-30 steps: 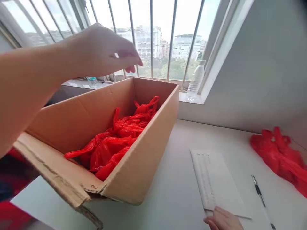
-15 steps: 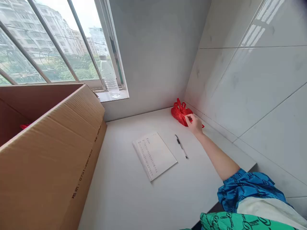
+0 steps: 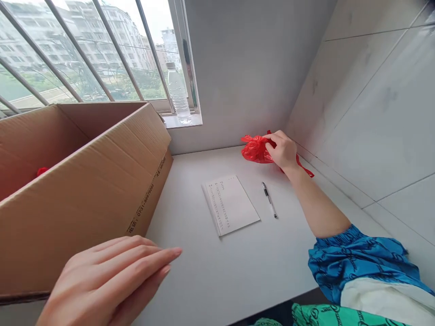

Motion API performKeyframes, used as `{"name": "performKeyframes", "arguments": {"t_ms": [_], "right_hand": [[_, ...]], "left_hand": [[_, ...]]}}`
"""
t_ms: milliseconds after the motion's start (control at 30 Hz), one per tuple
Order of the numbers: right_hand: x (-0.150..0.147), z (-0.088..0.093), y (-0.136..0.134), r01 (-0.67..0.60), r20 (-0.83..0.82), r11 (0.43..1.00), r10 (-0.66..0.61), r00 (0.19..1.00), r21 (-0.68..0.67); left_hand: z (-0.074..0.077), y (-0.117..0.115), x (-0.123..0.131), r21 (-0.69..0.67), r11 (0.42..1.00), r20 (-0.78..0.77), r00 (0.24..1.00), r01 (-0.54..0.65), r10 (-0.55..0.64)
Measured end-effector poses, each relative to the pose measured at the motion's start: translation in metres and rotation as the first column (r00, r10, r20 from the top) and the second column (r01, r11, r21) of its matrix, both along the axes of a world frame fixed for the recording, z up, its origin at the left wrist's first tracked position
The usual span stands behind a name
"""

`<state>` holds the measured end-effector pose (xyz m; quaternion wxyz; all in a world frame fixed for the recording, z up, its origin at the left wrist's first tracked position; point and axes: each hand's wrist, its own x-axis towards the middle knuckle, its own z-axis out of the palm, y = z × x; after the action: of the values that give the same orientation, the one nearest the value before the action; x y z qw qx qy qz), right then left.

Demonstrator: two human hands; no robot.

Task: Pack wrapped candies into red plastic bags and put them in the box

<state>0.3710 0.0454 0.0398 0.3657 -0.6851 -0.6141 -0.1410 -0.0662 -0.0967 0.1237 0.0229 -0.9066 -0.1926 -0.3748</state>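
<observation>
In the far right corner of the table, my right hand (image 3: 282, 148) grips the red plastic bag (image 3: 256, 150) near its top, fingers bent into the crinkled plastic. One loose red strap sticks out to the right behind the wrist. My left hand (image 3: 112, 276) is in the air at the lower left, in front of the cardboard box, back upward. Its fingers lie stretched out side by side and hold nothing. A booklet with printed lines (image 3: 234, 206) lies on the white table (image 3: 197, 280). To its right is a pen (image 3: 269, 199) with a black grip.
The large open cardboard box (image 3: 102, 181) takes up the left side, with something red (image 3: 42, 170) partly showing inside. A clear water bottle (image 3: 179, 95) stands on the windowsill by the barred window. Grey and tiled walls (image 3: 374, 113) bound the table at the back and right.
My left hand has come into view at the lower left. My right hand has gone from pinching the bag to a fuller grasp. The view has shifted left.
</observation>
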Motion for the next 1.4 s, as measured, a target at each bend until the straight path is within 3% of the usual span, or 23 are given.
{"name": "performKeyframes", "arguments": {"t_ms": [67,133,233,300,367,500,633,900,967,1067,1167,1300,1367,1400], "right_hand": [[-0.021,0.005,-0.008,-0.115,0.014,0.992,0.115,0.993,0.045],[-0.043,-0.002,-0.017,-0.249,0.015,0.966,0.248,0.969,0.069],[-0.070,-0.029,-0.033,-0.424,0.064,0.905,0.425,0.903,-0.028],[-0.081,-0.050,-0.043,-0.485,0.118,0.865,0.499,0.859,-0.127],[-0.086,-0.064,-0.053,-0.496,0.120,0.857,0.512,0.851,-0.141],[-0.093,-0.069,-0.072,-0.413,0.014,0.911,0.413,0.910,-0.001],[-0.105,-0.067,-0.081,-0.433,-0.007,0.900,0.434,0.901,0.047],[-0.119,-0.081,-0.079,-0.574,0.012,0.819,0.574,0.819,-0.017],[-0.116,-0.080,-0.079,-0.591,0.039,0.807,0.591,0.806,-0.005],[-0.102,-0.074,-0.077,-0.548,0.082,0.836,0.545,0.834,0.014],[-0.078,-0.068,-0.074,-0.462,0.087,0.886,0.458,0.884,0.030],[-0.055,-0.064,-0.073,-0.407,-0.047,0.913,0.405,0.913,-0.024],[-0.056,-0.062,-0.075,-0.444,-0.098,0.893,0.437,0.894,-0.072],[-0.060,-0.061,-0.077,-0.472,-0.116,0.877,0.462,0.879,-0.086]], "left_hand": [[0.002,0.005,0.014,-0.054,0.997,-0.064,0.997,-0.053,0.049],[-0.002,0.014,0.026,-0.142,0.985,0.013,0.995,-0.093,0.096],[-0.018,0.030,0.043,-0.288,0.941,0.113,0.969,-0.180,0.220],[-0.033,0.045,0.056,-0.371,0.894,0.094,0.948,-0.250,0.304],[-0.046,0.061,0.070,-0.421,0.856,0.027,0.940,-0.299,0.341],[-0.068,0.093,0.097,-0.419,0.845,-0.191,0.942,-0.332,0.275],[-0.084,0.113,0.112,-0.430,0.846,-0.427,0.896,-0.316,0.118],[-0.105,0.116,0.112,-0.519,0.819,-0.407,0.913,-0.244,0.014],[-0.107,0.117,0.112,-0.543,0.800,-0.394,0.919,-0.253,0.023],[-0.101,0.125,0.104,-0.588,0.763,-0.346,0.936,-0.268,0.062],[-0.089,0.137,0.086,-0.597,0.719,-0.312,0.929,-0.356,0.201],[-0.076,0.146,0.067,-0.547,0.658,-0.349,0.855,-0.518,0.383],[-0.074,0.142,0.070,-0.501,0.682,-0.345,0.846,-0.533,0.407],[-0.074,0.138,0.074,-0.471,0.722,-0.318,0.861,-0.507,0.398]]}}
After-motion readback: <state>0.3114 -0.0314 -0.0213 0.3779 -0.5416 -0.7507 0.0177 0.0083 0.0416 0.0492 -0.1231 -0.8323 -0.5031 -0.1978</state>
